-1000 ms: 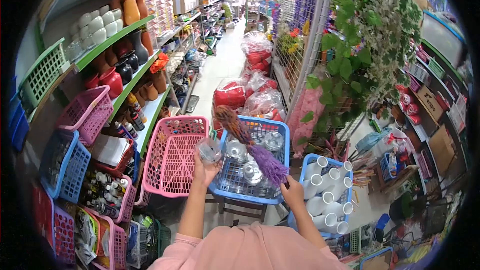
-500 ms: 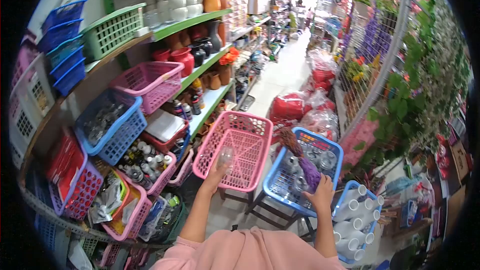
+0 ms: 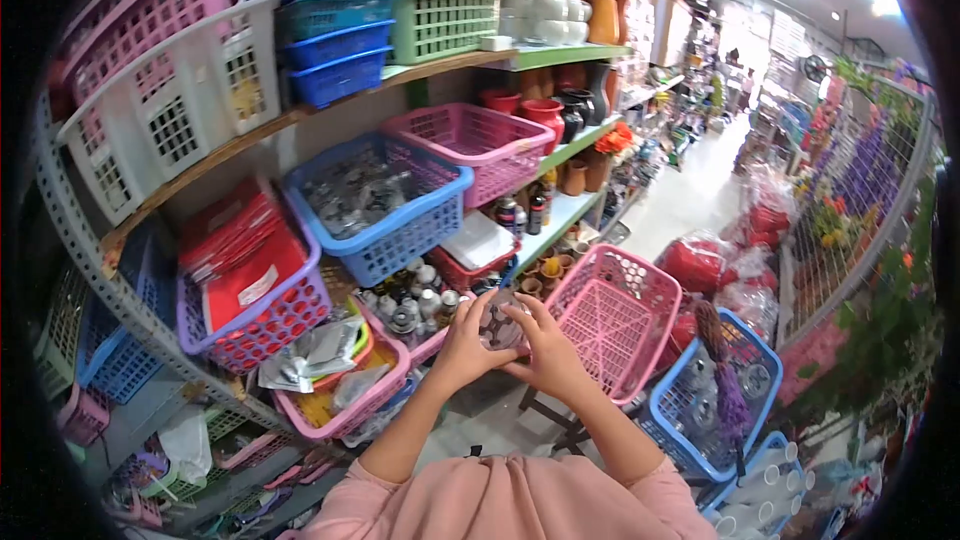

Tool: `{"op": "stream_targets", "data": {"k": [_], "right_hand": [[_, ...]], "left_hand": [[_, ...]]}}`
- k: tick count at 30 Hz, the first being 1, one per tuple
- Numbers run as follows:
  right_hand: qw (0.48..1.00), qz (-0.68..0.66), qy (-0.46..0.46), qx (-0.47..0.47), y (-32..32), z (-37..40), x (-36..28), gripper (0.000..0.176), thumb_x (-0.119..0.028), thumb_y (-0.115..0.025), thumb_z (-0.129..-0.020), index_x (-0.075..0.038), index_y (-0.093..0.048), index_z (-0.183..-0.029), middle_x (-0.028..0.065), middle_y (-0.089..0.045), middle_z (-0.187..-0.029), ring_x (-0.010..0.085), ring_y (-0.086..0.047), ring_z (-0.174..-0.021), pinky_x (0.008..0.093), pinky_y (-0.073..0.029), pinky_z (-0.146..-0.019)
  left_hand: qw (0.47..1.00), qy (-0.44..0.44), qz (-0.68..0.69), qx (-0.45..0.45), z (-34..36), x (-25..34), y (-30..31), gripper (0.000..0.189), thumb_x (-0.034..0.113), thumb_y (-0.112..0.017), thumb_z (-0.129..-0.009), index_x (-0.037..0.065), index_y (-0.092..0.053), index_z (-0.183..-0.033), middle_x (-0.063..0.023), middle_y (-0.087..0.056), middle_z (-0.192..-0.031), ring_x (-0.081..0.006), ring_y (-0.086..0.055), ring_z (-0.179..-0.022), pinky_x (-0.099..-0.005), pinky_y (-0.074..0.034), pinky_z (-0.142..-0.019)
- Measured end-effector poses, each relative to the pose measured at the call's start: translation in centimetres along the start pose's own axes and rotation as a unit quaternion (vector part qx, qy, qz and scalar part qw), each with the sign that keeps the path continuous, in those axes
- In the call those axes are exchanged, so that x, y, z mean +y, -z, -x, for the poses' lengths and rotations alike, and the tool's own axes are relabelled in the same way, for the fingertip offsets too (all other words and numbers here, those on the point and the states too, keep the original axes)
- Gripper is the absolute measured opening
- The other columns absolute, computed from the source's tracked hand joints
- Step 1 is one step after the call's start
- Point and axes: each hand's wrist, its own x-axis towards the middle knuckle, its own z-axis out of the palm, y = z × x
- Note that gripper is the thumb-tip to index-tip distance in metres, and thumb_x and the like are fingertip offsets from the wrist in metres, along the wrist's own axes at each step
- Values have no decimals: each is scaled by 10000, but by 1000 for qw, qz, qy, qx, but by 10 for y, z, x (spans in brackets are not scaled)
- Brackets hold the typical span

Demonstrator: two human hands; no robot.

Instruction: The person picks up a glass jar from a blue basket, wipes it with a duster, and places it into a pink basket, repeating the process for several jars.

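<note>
My left hand [image 3: 463,348] and my right hand [image 3: 543,348] are both curved around a small clear glass or plastic container [image 3: 497,328]. It is held in front of my chest, and the fingers cover part of it. Just right of my hands is a pink basket [image 3: 610,330] with nothing visible on its slatted bottom. Farther right stands a blue basket [image 3: 660,410] of clear containers [image 3: 703,402]. A purple and brown bundle of dried stems or bristles [image 3: 733,395] lies across it.
Shelves on the left carry a blue basket [image 3: 400,230] of clear pieces, a purple basket [image 3: 255,310] of red packets and a pink basket [image 3: 350,415]. White vases [image 3: 765,485] fill a crate at lower right. Red plastic-wrapped bundles [image 3: 695,260] line the aisle [image 3: 690,185].
My view has turned left. My right hand has left the blue basket and joined my left hand on the clear container, which has moved from over the pink basket to its left.
</note>
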Motion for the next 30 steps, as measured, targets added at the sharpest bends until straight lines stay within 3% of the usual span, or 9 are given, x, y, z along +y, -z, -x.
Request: {"op": "stream_targets", "data": {"k": [4,6,8,12,15,22,28,29,30], "right_hand": [[998,-40,57,-12,-20,-41,-8,677,-54,-747,-631,-76,-451,-1240,185,-381,-1359,400,-471,-1189,436,-455,-928],[994,-31,101,16,-17,-64,-12,639,-99,-766,-661,-39,-446,-1211,206,-396,-1338,407,-462,-1197,419,-438,-954],[991,-27,129,39,-11,-89,-13,636,-129,-775,-676,-31,-444,-1209,211,-405,-1331,402,-453,-1214,416,-420,-977],[972,-16,197,125,-2,-157,-6,662,-131,-782,-665,-31,-442,-1224,237,-411,-1336,400,-450,-1220,424,-400,-998],[969,10,213,126,0,-214,-5,670,-122,-783,-652,-35,-447,-1224,204,-432,-1332,392,-460,-1205,436,-408,-986],[944,154,286,58,-48,-365,22,705,-135,-763,-610,-94,-451,-1240,154,-427,-1347,340,-499,-1162,458,-458,-883],[900,312,300,-61,-136,-492,73,633,-129,-630,-702,-87,-429,-1300,171,-497,-1294,329,-506,-1174,498,-443,-905],[889,270,369,18,-147,-501,77,474,-89,-611,-717,-53,-528,-1182,218,-550,-1195,384,-504,-1157,473,-403,-961],[889,265,374,16,-159,-511,84,474,-89,-611,-717,-53,-528,-1182,218,-550,-1195,384,-504,-1157,473,-403,-961]], "left_hand": [[996,-22,-46,67,1,-11,36,937,325,-854,-636,89,-365,-1399,-158,-443,-1250,-282,-491,-1152,-373,-420,-960],[990,-105,13,94,-6,-19,57,866,286,-812,-706,73,-351,-1407,-146,-417,-1315,-264,-464,-1199,-370,-406,-979],[988,-87,87,89,-8,-13,84,691,207,-722,-805,61,-382,-1388,-108,-411,-1368,-233,-452,-1229,-379,-381,-1014],[977,-107,48,177,-22,-6,135,388,91,-649,-837,29,-556,-1208,-95,-590,-1179,-202,-559,-1119,-342,-416,-979],[966,-118,-22,229,-45,-9,164,295,97,-639,-844,18,-598,-1125,-102,-617,-1121,-201,-584,-1081,-326,-428,-945],[922,-62,-250,288,-108,-38,196,329,217,-660,-829,56,-611,-1112,-132,-616,-1117,-296,-573,-1068,-388,-437,-928],[943,71,-247,213,-110,-52,196,482,400,-648,-834,91,-577,-1196,-166,-597,-1180,-343,-544,-1111,-404,-417,-966],[942,74,-247,213,-110,-50,196,481,404,-647,-834,93,-579,-1194,-166,-599,-1181,-341,-548,-1107,-406,-416,-965],[942,77,-248,212,-110,-50,196,480,408,-646,-834,95,-581,-1192,-166,-600,-1183,-338,-553,-1103,-408,-416,-963]]}}
